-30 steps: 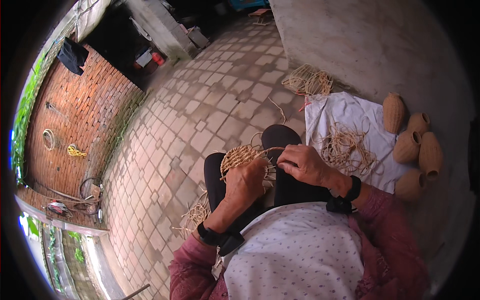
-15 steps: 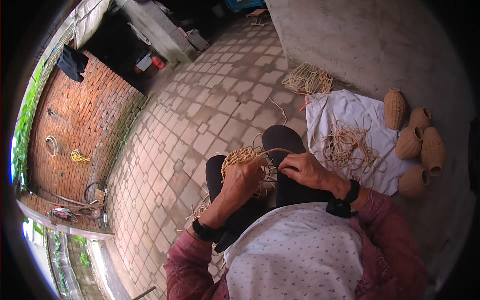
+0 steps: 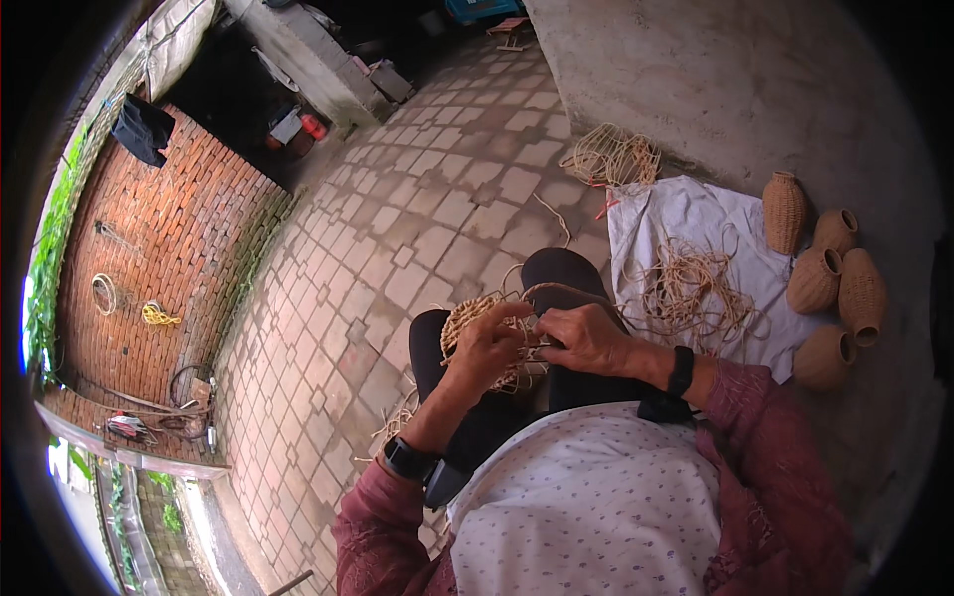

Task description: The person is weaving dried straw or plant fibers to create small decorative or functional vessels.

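A partly woven basket (image 3: pixel 461 326) of tan twisted cord rests between my knees, with loose strands sticking out. My left hand (image 3: pixel 485 350) is closed around it from the near side, with the fingertips raised at its right edge. Close beside it, my right hand (image 3: pixel 586 340) pinches a strand at the basket's edge; the fingers partly hide it. A thicker cord (image 3: pixel 568 289) runs from the basket over my right knee and passes behind the right hand.
At the right, a white cloth (image 3: pixel 723 214) bears a tangle of cord (image 3: pixel 696 288). Several finished woven vases (image 3: pixel 861 300) stand and lie beside it along the concrete wall (image 3: pixel 686 79). A cord coil (image 3: pixel 614 157) lies beyond the cloth on the paving (image 3: pixel 417 209). A brick wall (image 3: pixel 149 238) rises at the left.
My right hand has moved left to the basket's edge, and the cord now curves over the knee behind it. My left hand's fingers have lifted and turned toward the right hand.
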### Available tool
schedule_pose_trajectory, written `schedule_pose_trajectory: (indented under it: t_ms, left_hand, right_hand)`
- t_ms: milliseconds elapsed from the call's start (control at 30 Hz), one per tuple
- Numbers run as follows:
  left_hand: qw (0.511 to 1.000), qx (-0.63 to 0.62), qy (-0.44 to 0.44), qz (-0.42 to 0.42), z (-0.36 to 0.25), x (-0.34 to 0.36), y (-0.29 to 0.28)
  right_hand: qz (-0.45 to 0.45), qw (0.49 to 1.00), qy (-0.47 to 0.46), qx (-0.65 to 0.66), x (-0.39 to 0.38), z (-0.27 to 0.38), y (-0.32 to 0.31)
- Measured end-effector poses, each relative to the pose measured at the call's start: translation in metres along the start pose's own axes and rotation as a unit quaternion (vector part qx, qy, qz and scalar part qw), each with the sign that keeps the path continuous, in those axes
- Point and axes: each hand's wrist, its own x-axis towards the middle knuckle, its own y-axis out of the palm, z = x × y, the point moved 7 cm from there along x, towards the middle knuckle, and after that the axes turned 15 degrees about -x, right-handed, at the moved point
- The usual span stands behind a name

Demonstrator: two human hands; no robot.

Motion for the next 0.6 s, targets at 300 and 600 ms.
schedule_pose_trajectory:
  t_ms: [300, 600]
  left_hand:
    - [0.887, 0.395, 0.219, -0.096, -0.035, -0.028, 0.021]
    - [0.907, 0.366, 0.185, -0.093, -0.025, -0.025, 0.016]
  right_hand:
    - [-0.098, 0.992, 0.036, -0.07, 0.006, -0.013, -0.015]
    - [-0.176, 0.915, 0.136, -0.338, -0.03, -0.075, -0.094]
